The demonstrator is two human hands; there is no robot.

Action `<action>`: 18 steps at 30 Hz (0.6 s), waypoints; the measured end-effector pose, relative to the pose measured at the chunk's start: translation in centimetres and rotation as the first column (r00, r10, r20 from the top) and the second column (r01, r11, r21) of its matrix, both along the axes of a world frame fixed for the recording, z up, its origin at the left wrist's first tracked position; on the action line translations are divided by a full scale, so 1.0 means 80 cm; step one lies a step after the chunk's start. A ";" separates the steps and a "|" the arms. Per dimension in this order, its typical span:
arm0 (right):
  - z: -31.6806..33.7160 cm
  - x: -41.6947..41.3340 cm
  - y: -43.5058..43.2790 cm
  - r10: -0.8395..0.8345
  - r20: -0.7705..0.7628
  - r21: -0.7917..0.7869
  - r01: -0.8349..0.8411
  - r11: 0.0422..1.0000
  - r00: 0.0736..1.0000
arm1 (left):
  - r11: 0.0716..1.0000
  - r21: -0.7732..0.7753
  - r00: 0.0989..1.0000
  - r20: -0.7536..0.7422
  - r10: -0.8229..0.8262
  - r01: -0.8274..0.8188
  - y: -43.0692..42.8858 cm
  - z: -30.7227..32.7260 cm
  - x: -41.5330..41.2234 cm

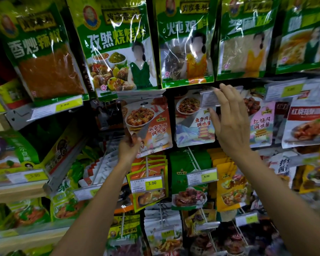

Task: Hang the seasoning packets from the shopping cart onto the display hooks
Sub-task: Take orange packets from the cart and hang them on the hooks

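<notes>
Head view looks at a shop display wall of hanging packets, with both bare arms raised toward it. The left hand point(130, 144) pinches the lower left corner of an orange and white seasoning packet printed with a plate of red tofu point(152, 124), thumb on the front and fingers curled behind. It holds the packet upright against the display, just below the row of large green seasoning bags point(116, 43). A small white hook tip point(143, 106) shows at the hanging hole near the packet's top edge; I cannot tell whether the packet already sits on the hook. The right hand point(229, 119) is spread wide with its fingers straight, grasping nothing, the fingertips touching a clear plastic price-tag holder point(207, 98). That holder stands in front of a neighbouring white packet showing a plate of shredded meat point(192, 130). Lower down, a yellow price label marked 3.00 point(152, 183) fronts more hanging packets.
</notes>
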State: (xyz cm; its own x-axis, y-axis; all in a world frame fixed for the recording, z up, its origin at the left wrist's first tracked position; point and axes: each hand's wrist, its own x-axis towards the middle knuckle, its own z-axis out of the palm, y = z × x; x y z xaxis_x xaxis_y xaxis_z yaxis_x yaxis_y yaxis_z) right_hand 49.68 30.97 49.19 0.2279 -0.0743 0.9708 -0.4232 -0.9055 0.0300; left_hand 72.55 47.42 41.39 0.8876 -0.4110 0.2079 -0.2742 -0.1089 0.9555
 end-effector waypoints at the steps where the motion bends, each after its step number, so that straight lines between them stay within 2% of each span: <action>1: -0.001 -0.005 0.005 -0.001 0.007 0.013 0.001 1.000 1.000 | 0.999 0.009 0.998 0.050 0.037 -0.037 0.008 -0.003 -0.006; 3: -0.010 -0.018 0.017 0.013 0.021 0.060 -0.015 0.998 1.000 | 0.993 0.014 0.986 0.124 0.113 -0.115 0.026 -0.007 -0.026; 5: -0.026 -0.037 0.033 0.042 0.011 0.172 -0.043 0.984 0.999 | 0.988 0.033 0.973 0.183 0.144 -0.152 0.043 -0.009 -0.061; 7: -0.051 -0.061 0.051 0.058 -0.025 0.326 -0.047 0.944 0.998 | 0.995 0.046 0.960 0.272 0.070 -0.085 0.055 -0.012 -0.105; 10: -0.102 -0.110 0.074 0.122 -0.054 0.578 -0.069 0.813 0.991 | 0.994 0.056 0.950 0.296 -0.104 0.091 0.057 -0.025 -0.176; 14: -0.173 -0.199 0.100 0.071 0.019 0.801 -0.058 0.596 0.997 | 0.916 0.073 0.908 0.119 -0.401 0.395 0.043 -0.073 -0.270; 18: -0.241 -0.311 0.143 -0.058 0.006 0.937 0.015 0.350 0.998 | 0.837 0.096 0.842 -0.080 -0.533 0.539 0.026 -0.139 -0.355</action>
